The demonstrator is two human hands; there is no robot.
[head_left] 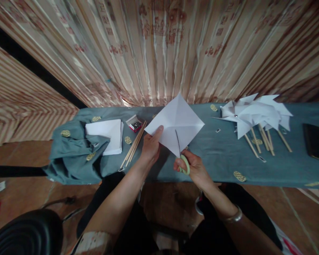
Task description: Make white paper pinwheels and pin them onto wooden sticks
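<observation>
Head view: nearest, a silver bracelet circles the right forearm; past it the right hand grips the pale green loops of the scissors. Slightly farther, the left hand has its grip pinched on the white square sheet, thumb on top at its left side. That sheet is held over the middle of the table, one corner pointing near. A dark blade lies across it from that near corner almost to where the creases cross; the other blade is hidden.

To cut well here, I would keep the blade on the crease, hold the sheet taut, close slowly and stop short of the crossing, with the left thumb clear of the line.

Left of the sheet lie thin sticks, then a paper stack partly under bunched cloth; a small box of metal bits sits just beyond the sticks. Far right, white pinwheels lie overlapping. Behind the table hangs a patterned curtain.
</observation>
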